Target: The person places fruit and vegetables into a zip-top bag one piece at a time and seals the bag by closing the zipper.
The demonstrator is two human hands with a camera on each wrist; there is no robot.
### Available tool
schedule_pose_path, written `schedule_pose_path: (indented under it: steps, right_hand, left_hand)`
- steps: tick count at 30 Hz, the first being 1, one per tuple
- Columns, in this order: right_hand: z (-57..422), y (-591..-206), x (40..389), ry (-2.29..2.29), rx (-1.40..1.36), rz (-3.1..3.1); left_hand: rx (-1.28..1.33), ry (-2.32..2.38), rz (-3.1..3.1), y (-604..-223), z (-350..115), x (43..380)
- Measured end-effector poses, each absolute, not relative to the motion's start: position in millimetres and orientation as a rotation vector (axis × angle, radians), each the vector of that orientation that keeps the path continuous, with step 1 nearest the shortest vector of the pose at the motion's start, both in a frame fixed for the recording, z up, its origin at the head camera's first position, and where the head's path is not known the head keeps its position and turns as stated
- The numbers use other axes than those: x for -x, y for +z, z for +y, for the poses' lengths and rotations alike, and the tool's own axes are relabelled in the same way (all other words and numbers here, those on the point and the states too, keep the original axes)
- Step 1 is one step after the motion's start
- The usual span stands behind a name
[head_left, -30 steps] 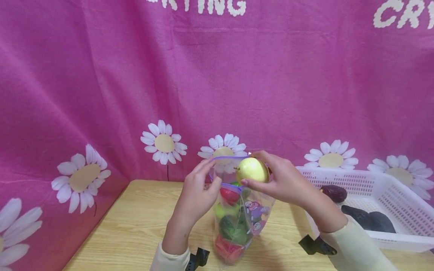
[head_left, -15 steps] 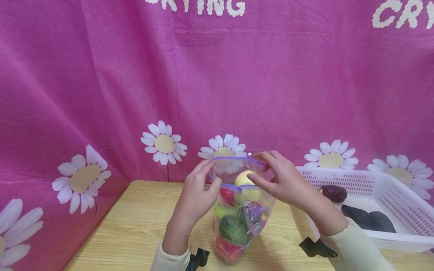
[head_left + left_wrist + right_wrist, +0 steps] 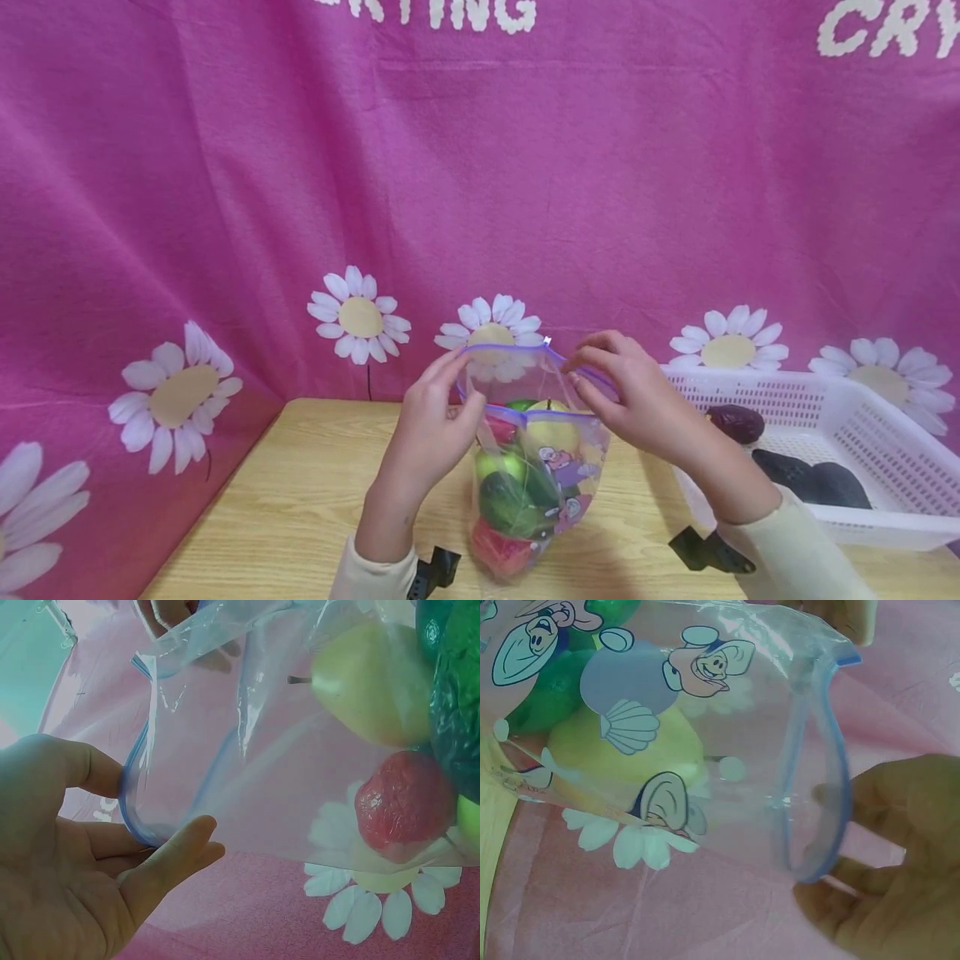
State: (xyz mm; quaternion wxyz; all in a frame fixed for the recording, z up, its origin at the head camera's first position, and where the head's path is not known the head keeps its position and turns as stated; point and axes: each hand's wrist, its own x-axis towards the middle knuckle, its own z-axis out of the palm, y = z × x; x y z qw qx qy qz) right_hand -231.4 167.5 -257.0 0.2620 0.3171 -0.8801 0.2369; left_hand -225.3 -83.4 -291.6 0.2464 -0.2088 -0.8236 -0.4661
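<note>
A clear zip bag (image 3: 566,468) with a purple-blue zip rim and cartoon print stands upright on the table, its mouth spread wide. My left hand (image 3: 431,423) grips the left side of the rim, fingers bent around the edge. At the right side, my right hand (image 3: 637,402) pinches the rim between thumb and fingers. Inside, a yellow pear (image 3: 375,686) with a dark stem lies near the top, beside a red fruit (image 3: 405,806). Below show a light green fruit (image 3: 498,465), a dark green one (image 3: 510,504) and a red one (image 3: 501,550), partly veiled by the plastic.
To the right stands a white perforated basket (image 3: 885,529). It holds a dark purple eggplant (image 3: 738,423) and a black rounded item (image 3: 813,483). The wooden table (image 3: 315,483) reaches back to a pink curtain (image 3: 600,183) with daisy prints.
The yellow pear was in my right hand above the bag; it has gone down into it and been let go. My right hand is now at the rim. My left hand stays put.
</note>
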Motion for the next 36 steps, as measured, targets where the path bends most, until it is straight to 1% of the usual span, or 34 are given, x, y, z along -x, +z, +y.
schedule_pose_path:
  steps: [5, 9, 19, 22, 30, 36]
  right_hand:
    - [176, -254, 228, 0.582, -0.798, -2.532]
    - [179, -253, 227, 0.631, -0.748, -2.606]
    - [179, -239, 219, 0.783, -0.482, -2.584]
    - [179, -239, 222, 0.794, -0.489, -2.593]
    - [173, -253, 232, 0.796, -0.558, -2.619]
    - [182, -249, 226, 0.76, -0.649, -2.549]
  left_hand:
    - [0.548, -1.297, -2.257, -291, -80, 224]
    - [0.562, -1.336, -2.263, -289, -76, 223]
    - [0.571, -1.432, -2.21, -283, -75, 215]
    - [0.55, -1.432, -2.259, -281, -74, 215]
    - [0.497, -1.381, -2.346, -286, -76, 217]
    - [0.488, -1.388, -2.347, -285, -77, 218]
